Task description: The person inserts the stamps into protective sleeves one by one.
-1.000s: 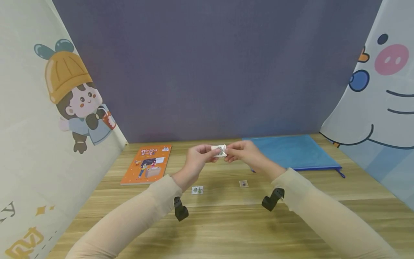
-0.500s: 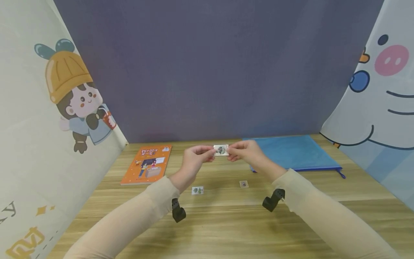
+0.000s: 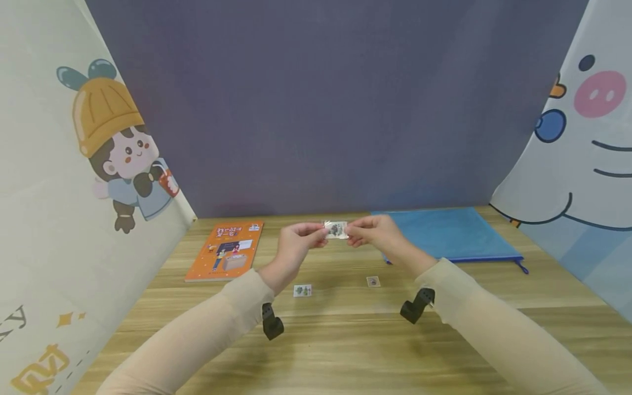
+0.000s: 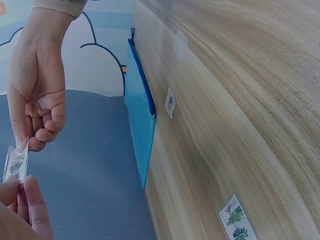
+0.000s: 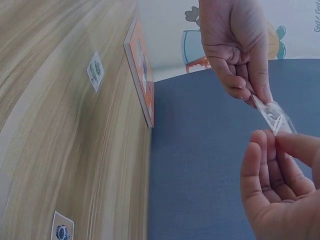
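Observation:
Both hands hold a small stamp in a clear sleeve above the wooden table. My left hand pinches its left end and my right hand pinches its right end. The left wrist view shows the sleeve between the fingertips of both hands, and the right wrist view shows the sleeve the same way. Two loose stamps lie on the table below: one with green figures and a smaller one.
An orange book lies flat at the left back of the table. A blue zip pouch lies at the right back. Cartoon-printed curtains hang at both sides and a grey backdrop stands behind.
The sleeve has been turned from a crumpled, tilted pose to flat and level between the hands. Both hands stay in about the same place.

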### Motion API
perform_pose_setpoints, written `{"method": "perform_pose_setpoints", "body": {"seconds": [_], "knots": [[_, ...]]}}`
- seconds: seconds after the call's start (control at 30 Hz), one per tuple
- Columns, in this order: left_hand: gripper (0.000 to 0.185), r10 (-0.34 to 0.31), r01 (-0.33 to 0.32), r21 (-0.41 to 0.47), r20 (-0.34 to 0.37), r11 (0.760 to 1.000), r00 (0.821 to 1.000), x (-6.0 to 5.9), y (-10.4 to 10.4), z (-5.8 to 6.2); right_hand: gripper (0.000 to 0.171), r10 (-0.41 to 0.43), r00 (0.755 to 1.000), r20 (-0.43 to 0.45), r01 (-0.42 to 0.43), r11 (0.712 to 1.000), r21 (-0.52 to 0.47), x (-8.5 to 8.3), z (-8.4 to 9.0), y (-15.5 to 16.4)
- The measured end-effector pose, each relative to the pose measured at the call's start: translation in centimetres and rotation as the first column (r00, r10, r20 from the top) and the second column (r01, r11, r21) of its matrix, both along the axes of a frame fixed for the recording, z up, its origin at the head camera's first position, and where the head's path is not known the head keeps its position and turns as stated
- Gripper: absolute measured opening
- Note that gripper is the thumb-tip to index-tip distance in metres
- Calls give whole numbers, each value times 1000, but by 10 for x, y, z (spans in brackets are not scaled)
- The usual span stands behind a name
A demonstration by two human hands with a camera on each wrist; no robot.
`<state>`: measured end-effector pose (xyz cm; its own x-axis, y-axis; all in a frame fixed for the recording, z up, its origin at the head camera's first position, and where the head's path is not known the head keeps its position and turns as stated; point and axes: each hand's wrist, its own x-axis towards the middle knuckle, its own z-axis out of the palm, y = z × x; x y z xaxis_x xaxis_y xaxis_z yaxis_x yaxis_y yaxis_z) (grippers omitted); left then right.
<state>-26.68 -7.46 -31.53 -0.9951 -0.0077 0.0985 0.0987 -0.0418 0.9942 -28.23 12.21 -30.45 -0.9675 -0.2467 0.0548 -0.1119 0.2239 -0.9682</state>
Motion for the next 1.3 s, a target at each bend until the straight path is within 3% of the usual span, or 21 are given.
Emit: {"method": "perform_pose_setpoints", "body": {"seconds": [0.73, 0.97, 1.1, 1.3], "knots": [[21, 38, -39, -25, -15, 999, 999, 0, 1, -2, 31, 18, 1000, 14, -17, 999, -29, -1, -2, 2], [18, 41, -41, -4, -17, 999, 999, 2, 1, -3, 41, 68, 997, -45, -70, 996, -48, 2, -2, 5], [22, 26, -25, 17, -28, 1000, 999, 4, 0, -4, 49, 83, 992, -91, -86, 996, -27, 3, -3, 4], [36, -10, 11, -16, 26, 1000, 1000, 1, -1, -11, 50, 61, 993, -97, -57, 997, 43, 4, -8, 2]]}}
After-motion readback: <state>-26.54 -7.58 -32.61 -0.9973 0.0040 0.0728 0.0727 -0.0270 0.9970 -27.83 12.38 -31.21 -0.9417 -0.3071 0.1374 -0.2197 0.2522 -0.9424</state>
